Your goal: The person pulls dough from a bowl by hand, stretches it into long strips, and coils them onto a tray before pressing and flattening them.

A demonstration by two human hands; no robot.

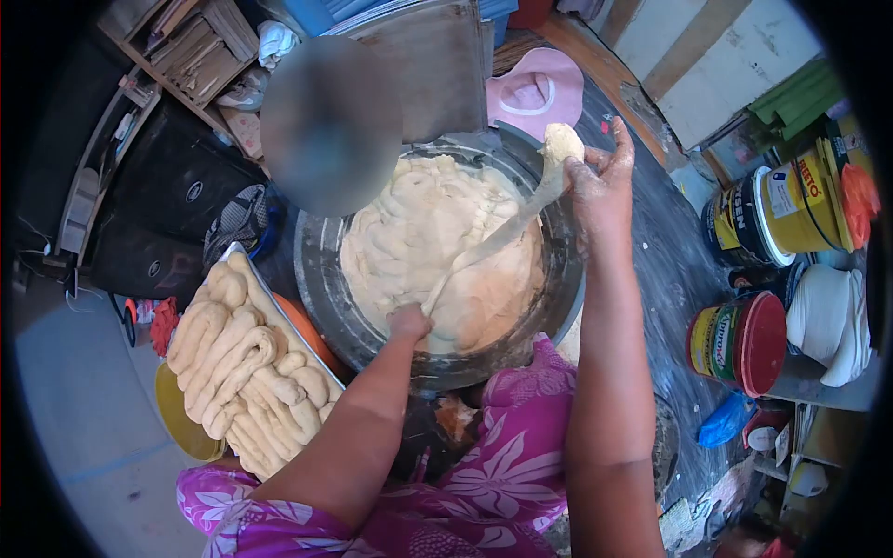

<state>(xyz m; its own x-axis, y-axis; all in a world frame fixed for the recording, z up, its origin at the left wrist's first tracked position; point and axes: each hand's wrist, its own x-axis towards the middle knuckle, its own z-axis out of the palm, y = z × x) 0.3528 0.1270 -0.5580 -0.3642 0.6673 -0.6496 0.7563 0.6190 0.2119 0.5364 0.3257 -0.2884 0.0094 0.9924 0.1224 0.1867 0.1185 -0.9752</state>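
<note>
A long strip of dough (502, 232) stretches over the big mass of dough (419, 242) in the metal bowl (321, 288), from the near rim up to the far right rim. The right hand (600, 177) pinches its upper lump with closed fingers, while the left hand (409, 323) is closed on its lower end. Left of the bowl, a tray (279, 312) holds twisted dough pieces (242, 363); paint cans (739, 339) stand at the right edge of the table (670, 270).

We reach our left hand (409, 322) low, fingers pinched shut, while our right hand (595, 177) lifts high, floury and clenched.
</note>
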